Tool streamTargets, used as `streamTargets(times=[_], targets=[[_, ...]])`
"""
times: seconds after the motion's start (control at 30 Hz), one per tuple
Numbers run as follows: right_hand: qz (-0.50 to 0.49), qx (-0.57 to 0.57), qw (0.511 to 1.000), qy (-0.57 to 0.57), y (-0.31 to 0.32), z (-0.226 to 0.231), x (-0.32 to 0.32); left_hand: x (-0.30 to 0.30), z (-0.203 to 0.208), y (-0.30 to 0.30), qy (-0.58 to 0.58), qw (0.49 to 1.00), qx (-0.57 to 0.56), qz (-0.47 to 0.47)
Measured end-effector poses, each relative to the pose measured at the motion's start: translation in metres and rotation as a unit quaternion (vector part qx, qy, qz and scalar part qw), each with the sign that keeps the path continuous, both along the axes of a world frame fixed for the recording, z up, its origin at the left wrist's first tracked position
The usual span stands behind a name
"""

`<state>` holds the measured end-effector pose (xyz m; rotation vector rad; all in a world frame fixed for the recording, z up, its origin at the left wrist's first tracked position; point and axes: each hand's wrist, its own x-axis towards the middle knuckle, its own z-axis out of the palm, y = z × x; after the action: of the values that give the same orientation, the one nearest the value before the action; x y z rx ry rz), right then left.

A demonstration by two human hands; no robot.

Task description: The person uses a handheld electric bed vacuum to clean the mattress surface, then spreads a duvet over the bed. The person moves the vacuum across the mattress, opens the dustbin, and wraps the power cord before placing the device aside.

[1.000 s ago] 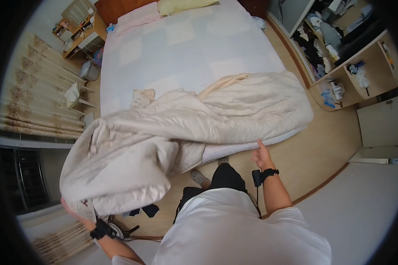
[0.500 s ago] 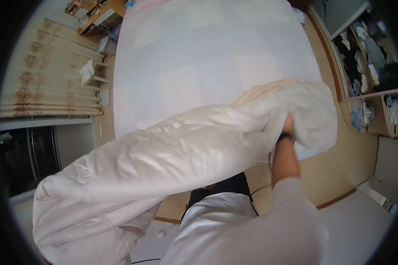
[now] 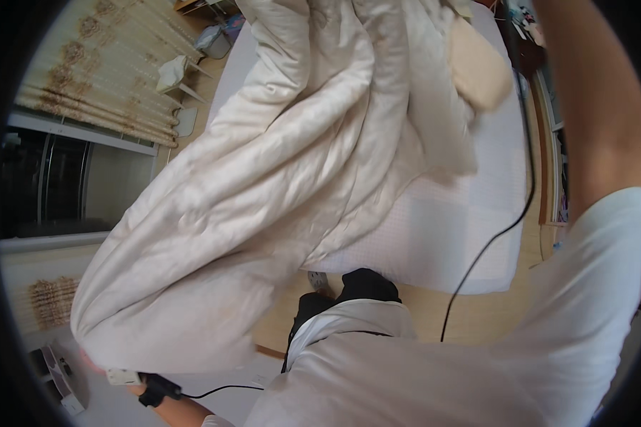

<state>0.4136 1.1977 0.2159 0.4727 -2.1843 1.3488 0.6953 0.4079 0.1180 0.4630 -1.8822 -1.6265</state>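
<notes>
A cream quilt hangs in long folds across the view, from the lower left up over the bed. At the quilt's lower left end, my left hand grips its edge. The quilt and a white device at the wrist mostly cover those fingers. My right arm is raised high at the right, and its hand lies beyond the top of the picture. Near the top right, a peach-coloured part shows beside the quilt's cream side.
Left of the bed stand a white stool with cloth on it, a patterned curtain and a dark window. A black cable hangs across the bed's right side. Wood-coloured floor borders the bed.
My right arm has swung up from the quilt's right end, its hand leaving the view. The quilt has risen and spread upward, baring the bed's near right corner. My left hand has come into sight.
</notes>
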Motion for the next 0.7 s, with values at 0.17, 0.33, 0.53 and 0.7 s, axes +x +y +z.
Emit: streamTargets(times=[0.17, 0.33, 0.53, 0.7], targets=[[0.23, 0.01, 0.937, -0.262, -0.029, -0.148, 0.057, 0.005, -0.035, 0.131, -0.032, 0.964, 0.26, -0.049], [0.38, -0.34, 0.446, -0.736, -0.188, -0.329, 0.333, 0.001, -0.102, 0.261, -0.193, 0.84, 0.425, -0.276], [0.206, -0.748, 0.383, -0.501, -0.328, -0.311, 0.417, -0.015, -0.136, 0.291, -0.211, 0.688, 0.56, -0.41], [-0.062, -0.797, 0.518, -0.305, -0.367, -0.285, 0.399, 0.008, -0.151, 0.26, -0.156, 0.6, 0.563, -0.546]])
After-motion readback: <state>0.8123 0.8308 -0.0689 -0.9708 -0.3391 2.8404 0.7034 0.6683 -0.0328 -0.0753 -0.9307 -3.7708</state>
